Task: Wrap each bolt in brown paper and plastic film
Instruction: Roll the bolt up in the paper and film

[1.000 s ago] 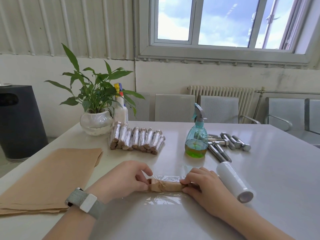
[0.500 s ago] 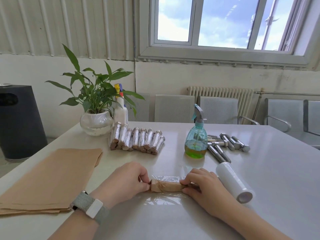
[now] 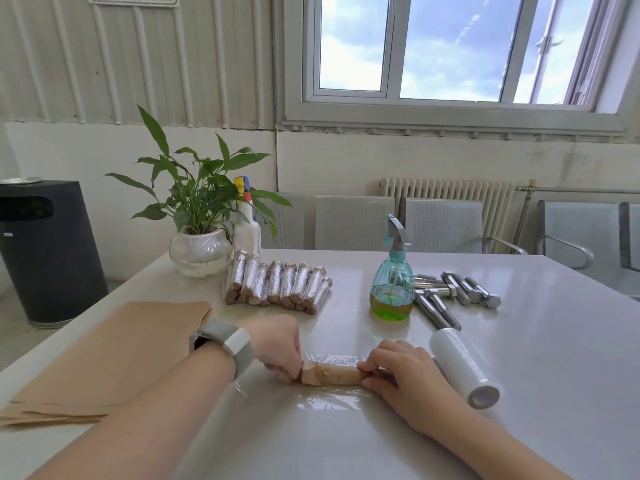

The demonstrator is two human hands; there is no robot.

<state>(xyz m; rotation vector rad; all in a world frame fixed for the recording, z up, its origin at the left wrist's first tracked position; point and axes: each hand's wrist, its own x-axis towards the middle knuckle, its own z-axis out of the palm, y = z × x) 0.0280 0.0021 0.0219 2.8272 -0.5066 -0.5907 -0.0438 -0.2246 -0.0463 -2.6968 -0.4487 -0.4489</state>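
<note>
both hands [image 3: 277,348] lower on paper-wrapped bolt [image 3: 332,375]

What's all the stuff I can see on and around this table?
paper-wrapped bolt: one, brown, on the film sheet between both hands
film sheet: one, clear, flat on the table
film roll: one, white, right of the right hand
finished bolts: a row, shiny film over brown, by the plant
bare bolts: several, silver, right of the spray bottle
spray bottle: one, teal, green liquid
brown paper: a stack, table's left
plant: one, green, glass bowl
white bottle: one, behind the finished bolts
bin: one, black, floor left
left hand: pinches the bolt's left end
right hand: grips its right end
</note>
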